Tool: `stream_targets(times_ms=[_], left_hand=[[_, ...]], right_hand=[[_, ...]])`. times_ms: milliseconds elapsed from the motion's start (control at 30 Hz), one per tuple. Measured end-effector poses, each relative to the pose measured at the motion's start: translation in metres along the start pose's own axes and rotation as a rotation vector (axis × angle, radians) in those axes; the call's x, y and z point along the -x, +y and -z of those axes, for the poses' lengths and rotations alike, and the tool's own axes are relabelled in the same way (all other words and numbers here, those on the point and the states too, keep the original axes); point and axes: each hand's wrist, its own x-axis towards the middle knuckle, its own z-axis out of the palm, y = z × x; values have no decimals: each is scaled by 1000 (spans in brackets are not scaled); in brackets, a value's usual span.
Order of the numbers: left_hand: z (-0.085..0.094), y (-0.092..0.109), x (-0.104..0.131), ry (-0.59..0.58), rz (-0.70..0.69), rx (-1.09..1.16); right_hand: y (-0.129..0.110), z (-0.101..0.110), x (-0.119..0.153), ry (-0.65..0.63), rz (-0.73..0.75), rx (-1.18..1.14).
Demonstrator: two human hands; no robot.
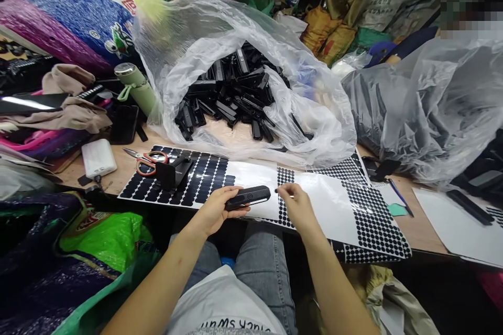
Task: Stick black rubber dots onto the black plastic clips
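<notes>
The left hand (220, 205) has its fingers closed around a black plastic casing (248, 197), probably to steady it while its three o'clock end stays exposed. At that end, the right hand (296, 204) has its fingers pinching a small black dot (276, 190). The dotted sheet (379, 220) lies toward four o'clock on the surface (424, 233), presumably for easy reach; at twelve, a clear plastic bag (334, 133) holds similar casings.

- The device (248, 197) is black, the dot (276, 190) also.
- The left sheet (137, 188) is white, with rows of black rounded shapes.
- The right sheet (334, 204) is white, with rows of black round spots.
- The bottle (137, 90) is pale green.
- The scissors (151, 161) have orange-red handles.
- The shirt (226, 298) is white, with black letters.
</notes>
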Motion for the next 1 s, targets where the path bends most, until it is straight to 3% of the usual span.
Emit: stream_targets(times_ms=[100,167,500,733,800,867,933,1000], left_hand=[[-3,-1,1,-20,-24,-3],[-5,-1,2,-34,-36,-10],[-5,-5,10,-48,-73,-22],[5,-6,19,23,-138,-47],[19,1,37,154,-272,-115],[39,11,69,427,-552,-283],[65,22,112,859,-838,-547],[95,30,156,1322,-926,-808]], right_hand=[[-32,-17,17,-115,143,-132],[-42,-27,22,-119,157,-127],[-43,-36,29,-64,131,-80],[-43,-52,31,-14,238,-49],[-43,-62,34,22,228,-63],[-46,-73,38,-3,205,-92],[-51,-84,44,-75,197,-116],[-59,-95,49,-162,222,-130]])
